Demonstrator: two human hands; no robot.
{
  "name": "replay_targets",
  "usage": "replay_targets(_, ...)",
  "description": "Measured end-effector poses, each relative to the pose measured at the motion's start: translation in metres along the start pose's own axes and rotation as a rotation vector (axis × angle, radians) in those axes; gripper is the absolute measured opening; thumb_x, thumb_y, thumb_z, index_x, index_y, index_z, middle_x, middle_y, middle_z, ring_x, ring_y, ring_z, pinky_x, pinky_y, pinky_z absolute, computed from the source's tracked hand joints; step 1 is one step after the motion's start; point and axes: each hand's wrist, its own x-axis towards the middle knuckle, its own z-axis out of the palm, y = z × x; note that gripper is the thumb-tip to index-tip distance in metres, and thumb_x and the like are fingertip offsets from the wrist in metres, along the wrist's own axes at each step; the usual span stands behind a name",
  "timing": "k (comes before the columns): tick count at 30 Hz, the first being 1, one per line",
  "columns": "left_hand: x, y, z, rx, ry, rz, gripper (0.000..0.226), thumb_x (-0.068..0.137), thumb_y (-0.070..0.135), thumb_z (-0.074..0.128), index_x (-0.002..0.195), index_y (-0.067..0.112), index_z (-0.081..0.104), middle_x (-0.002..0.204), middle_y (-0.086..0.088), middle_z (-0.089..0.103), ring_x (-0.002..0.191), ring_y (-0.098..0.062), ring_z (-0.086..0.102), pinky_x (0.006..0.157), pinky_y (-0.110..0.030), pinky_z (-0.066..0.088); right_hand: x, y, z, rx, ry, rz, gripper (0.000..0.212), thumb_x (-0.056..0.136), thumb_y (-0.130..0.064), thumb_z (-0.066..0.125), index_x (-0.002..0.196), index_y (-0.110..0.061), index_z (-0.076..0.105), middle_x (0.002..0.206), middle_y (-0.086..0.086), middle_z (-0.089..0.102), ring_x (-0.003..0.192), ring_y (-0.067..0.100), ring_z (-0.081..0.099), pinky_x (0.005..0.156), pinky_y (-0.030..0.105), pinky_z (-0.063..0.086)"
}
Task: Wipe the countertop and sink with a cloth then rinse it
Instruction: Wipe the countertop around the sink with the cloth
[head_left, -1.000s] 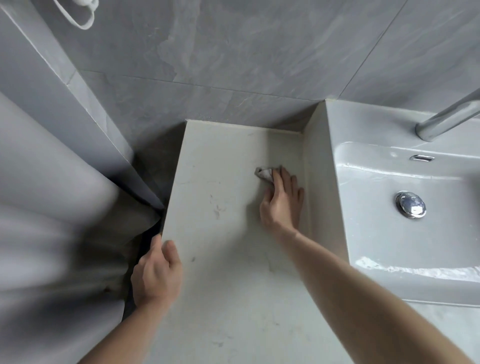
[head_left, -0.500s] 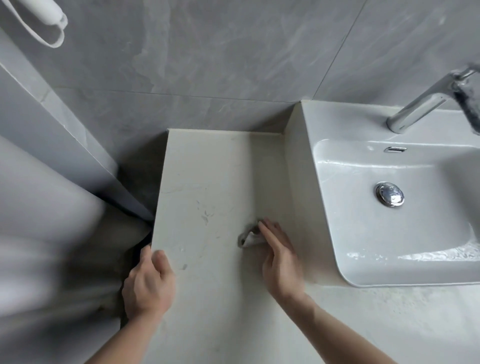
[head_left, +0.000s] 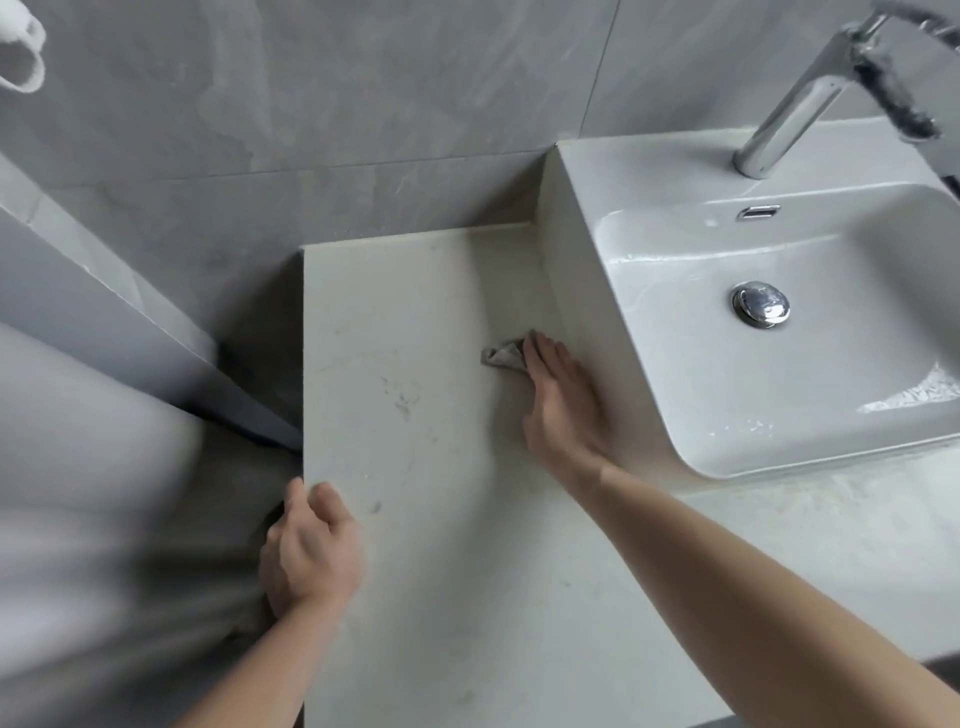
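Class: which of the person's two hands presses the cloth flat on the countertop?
The right hand, fingers straight over the grey cloth beside the sink; the left hand only grips the countertop's edge.

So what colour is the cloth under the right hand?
Grey: the cloth pokes out past the right hand in the head view.

Soft, even, fairly dim light with no hard shadows. Wet glare streaks the sink (head_left: 779, 395) basin, right of the hand pressing the cloth. Heavy motion blur smears the far left. Wide-angle distortion bends the edges; the faucet (head_left: 795, 104) looks slightly blurred.
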Motion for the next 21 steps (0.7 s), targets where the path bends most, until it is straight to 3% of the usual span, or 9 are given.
replay_targets(5, -0.001, 0.001, -0.003, -0.042, -0.021, 0.012, 0.031, 0.100, 0.037, 0.025, 0.099, 0.015, 0.047, 0.102, -0.031, 0.066, 0.095, -0.049, 0.061, 0.079, -0.049, 0.044, -0.078, 0.006, 0.004, 0.011, 0.084, 0.036, 0.092, 0.069, 0.004, 0.061, 0.157, -0.012, 0.039, 0.165, 0.002, 0.035, 0.153, 0.026, 0.031, 0.127, 0.036, 0.019)
replay_targets(8, -0.001, 0.000, -0.004, -0.059, -0.032, 0.013, 0.038, 0.097, 0.041, 0.020, 0.105, 0.017, 0.048, 0.104, -0.029, 0.065, 0.099, -0.048, 0.059, 0.083, -0.051, 0.046, -0.125, 0.011, 0.009, 0.032, 0.083, 0.016, 0.094, 0.063, 0.006, 0.059, 0.154, -0.012, 0.044, 0.163, 0.001, 0.039, 0.152, 0.027, 0.035, 0.125, 0.038, 0.027)
replay_targets(12, -0.002, 0.000, -0.004, -0.067, -0.009, 0.044, 0.046, 0.095, 0.044, 0.018, 0.109, 0.013, 0.050, 0.109, -0.030, 0.065, 0.102, -0.049, 0.059, 0.086, -0.050, 0.045, -0.170, 0.024, 0.006, 0.019, -0.002, -0.039, 0.097, 0.061, 0.002, 0.054, 0.156, -0.016, 0.043, 0.164, -0.002, 0.038, 0.154, 0.022, 0.031, 0.126, 0.032, 0.021)
replay_targets(17, 0.000, -0.002, -0.001, -0.063, 0.008, 0.057, 0.052, 0.093, 0.044, 0.017, 0.113, 0.010, 0.051, 0.110, -0.032, 0.064, 0.104, -0.051, 0.058, 0.091, -0.053, 0.045, -0.161, 0.023, -0.006, 0.091, 0.092, -0.031, 0.085, 0.062, 0.003, 0.049, 0.144, -0.017, 0.059, 0.153, -0.005, 0.054, 0.145, 0.018, 0.044, 0.116, 0.028, 0.039)
replay_targets(21, 0.003, -0.004, 0.004, -0.043, 0.005, 0.052, 0.048, 0.096, 0.040, 0.020, 0.118, 0.010, 0.051, 0.114, -0.032, 0.063, 0.108, -0.050, 0.056, 0.093, -0.052, 0.042, -0.113, 0.004, -0.026, 0.137, 0.207, -0.084, 0.062, 0.077, 0.000, 0.045, 0.134, -0.016, 0.064, 0.145, -0.002, 0.059, 0.138, 0.021, 0.048, 0.105, 0.031, 0.047)
